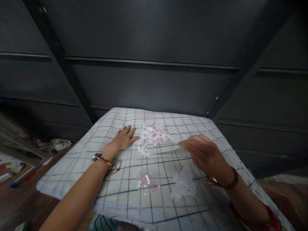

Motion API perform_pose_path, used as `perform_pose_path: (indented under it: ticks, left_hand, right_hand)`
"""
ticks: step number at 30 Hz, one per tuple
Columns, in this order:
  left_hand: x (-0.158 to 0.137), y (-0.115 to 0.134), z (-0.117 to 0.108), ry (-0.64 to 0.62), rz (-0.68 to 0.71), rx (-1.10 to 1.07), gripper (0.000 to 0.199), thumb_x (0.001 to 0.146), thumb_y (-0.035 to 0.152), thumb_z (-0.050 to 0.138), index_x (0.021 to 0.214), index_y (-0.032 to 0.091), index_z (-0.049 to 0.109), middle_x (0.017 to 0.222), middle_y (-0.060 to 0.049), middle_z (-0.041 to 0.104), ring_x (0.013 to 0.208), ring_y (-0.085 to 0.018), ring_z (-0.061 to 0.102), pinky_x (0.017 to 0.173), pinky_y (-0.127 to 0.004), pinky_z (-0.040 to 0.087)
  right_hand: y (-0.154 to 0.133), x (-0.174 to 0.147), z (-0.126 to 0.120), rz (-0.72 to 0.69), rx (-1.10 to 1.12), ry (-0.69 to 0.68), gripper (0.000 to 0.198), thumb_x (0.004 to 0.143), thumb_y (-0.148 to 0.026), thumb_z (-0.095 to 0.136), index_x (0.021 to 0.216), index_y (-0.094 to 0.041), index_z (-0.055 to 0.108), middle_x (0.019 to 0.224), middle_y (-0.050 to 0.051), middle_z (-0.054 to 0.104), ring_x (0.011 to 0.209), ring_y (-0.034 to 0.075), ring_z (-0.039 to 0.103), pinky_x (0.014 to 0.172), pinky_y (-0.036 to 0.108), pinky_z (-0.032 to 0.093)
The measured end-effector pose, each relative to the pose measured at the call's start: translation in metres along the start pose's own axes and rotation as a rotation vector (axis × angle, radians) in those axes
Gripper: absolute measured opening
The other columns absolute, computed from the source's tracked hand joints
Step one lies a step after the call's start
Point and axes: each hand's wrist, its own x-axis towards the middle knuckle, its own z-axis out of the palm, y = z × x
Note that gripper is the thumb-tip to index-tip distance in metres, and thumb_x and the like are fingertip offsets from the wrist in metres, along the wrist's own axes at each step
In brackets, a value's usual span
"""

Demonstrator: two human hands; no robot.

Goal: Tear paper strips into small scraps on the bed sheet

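My left hand (122, 138) lies flat with fingers spread on the checked cloth, at the left side of a pile of small white and pink paper pieces (155, 133). The pile seems to lie on or in thin clear plastic; I cannot tell which. My right hand (203, 150) is closed in a pinch, right of the pile, on the raised pale edge of the clear plastic (166, 150). Nearer to me are a heap of white paper pieces (184, 184) and a small clear packet with pink and white bits (147, 181).
A white cloth with black grid lines (130, 195) covers the table. Dark panels (149, 86) stand directly behind it. At the left, a pale rack (26, 147) and a plastic bag (61, 144) are by the wooden floor.
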Motion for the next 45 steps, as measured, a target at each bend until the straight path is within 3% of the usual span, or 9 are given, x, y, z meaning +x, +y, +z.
perform_pose_path:
  ticks: [9,14,20,29,36,40,45]
  left_hand:
    - [0.003,-0.001,0.002,0.005,-0.008,0.008,0.073,0.095,0.063,0.023,0.155,0.021,0.027,0.164,-0.013,0.019,0.15,-0.035,0.018,0.118,-0.052,0.02]
    - [0.004,-0.003,0.004,0.012,-0.003,0.01,0.072,0.095,0.062,0.023,0.155,0.022,0.027,0.164,-0.011,0.019,0.15,-0.034,0.019,0.118,-0.051,0.021]
    - [0.005,-0.003,0.005,0.025,0.006,-0.005,0.074,0.094,0.064,0.021,0.155,0.022,0.028,0.164,-0.011,0.02,0.151,-0.033,0.017,0.118,-0.053,0.021]
    - [0.001,0.001,0.0,-0.004,-0.007,-0.004,0.074,0.095,0.063,0.021,0.155,0.02,0.027,0.164,-0.012,0.018,0.151,-0.033,0.015,0.119,-0.05,0.02]
    - [0.005,-0.003,0.005,0.022,0.008,0.003,0.074,0.094,0.064,0.022,0.155,0.022,0.027,0.164,-0.011,0.021,0.15,-0.033,0.018,0.118,-0.052,0.022]
    - [0.005,-0.003,0.005,0.014,0.0,-0.003,0.075,0.094,0.065,0.023,0.155,0.023,0.027,0.164,-0.011,0.02,0.15,-0.034,0.02,0.117,-0.052,0.022]
    - [0.004,-0.001,0.003,0.009,-0.01,0.001,0.073,0.095,0.063,0.023,0.155,0.023,0.028,0.164,-0.01,0.02,0.15,-0.033,0.018,0.118,-0.051,0.022]
  right_hand:
    - [-0.003,0.004,0.007,0.021,0.025,-0.078,0.031,0.089,0.001,0.042,0.086,-0.021,0.064,0.077,0.0,0.07,0.076,0.016,0.058,0.069,0.03,0.042]
    - [-0.001,0.002,0.008,0.04,0.006,0.032,0.033,0.087,0.003,0.043,0.092,-0.02,0.065,0.081,0.001,0.071,0.077,0.016,0.058,0.071,0.031,0.043]
    - [-0.011,0.005,0.026,0.023,-0.029,-0.008,0.03,0.09,-0.001,0.044,0.092,-0.019,0.067,0.079,0.002,0.07,0.079,0.017,0.056,0.07,0.031,0.042]
    - [-0.009,0.006,0.021,0.038,-0.001,0.015,0.031,0.09,-0.001,0.044,0.092,-0.019,0.068,0.082,0.002,0.071,0.08,0.017,0.057,0.072,0.031,0.043]
    - [-0.005,0.005,0.016,0.009,0.003,-0.071,0.028,0.085,0.004,0.047,0.085,-0.018,0.065,0.078,0.002,0.069,0.078,0.017,0.057,0.07,0.03,0.04]
    - [0.0,0.003,0.01,0.037,-0.012,0.004,0.035,0.085,0.005,0.042,0.09,-0.022,0.065,0.08,-0.001,0.07,0.076,0.016,0.057,0.07,0.03,0.041]
    - [-0.008,0.008,0.021,0.003,-0.009,0.037,0.028,0.089,0.0,0.045,0.092,-0.019,0.065,0.082,0.001,0.071,0.079,0.016,0.057,0.071,0.031,0.042]
